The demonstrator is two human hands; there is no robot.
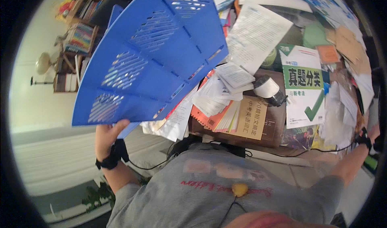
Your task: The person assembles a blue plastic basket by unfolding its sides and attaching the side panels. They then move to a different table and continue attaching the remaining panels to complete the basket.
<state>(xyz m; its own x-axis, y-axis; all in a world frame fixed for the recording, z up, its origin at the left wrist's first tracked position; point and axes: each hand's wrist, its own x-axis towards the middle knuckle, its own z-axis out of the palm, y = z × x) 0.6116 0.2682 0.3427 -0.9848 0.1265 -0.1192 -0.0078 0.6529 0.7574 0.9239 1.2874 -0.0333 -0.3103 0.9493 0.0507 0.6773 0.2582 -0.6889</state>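
Left hand: grasping the near edge of the blue perforated rack at left. Right hand: far right side; grip state cannot be determined. Center: tan booklet, then dark container, then printed sheet. Far left: shelved books.

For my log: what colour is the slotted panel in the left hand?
The slotted panel is blue, shown best in the head view.

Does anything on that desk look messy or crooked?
Yes! The small white papers are heaped at different angles, and a big printed sheet lies crooked beside them, not neatly stacked. The left grip also holds the blue plastic rack at a slant.
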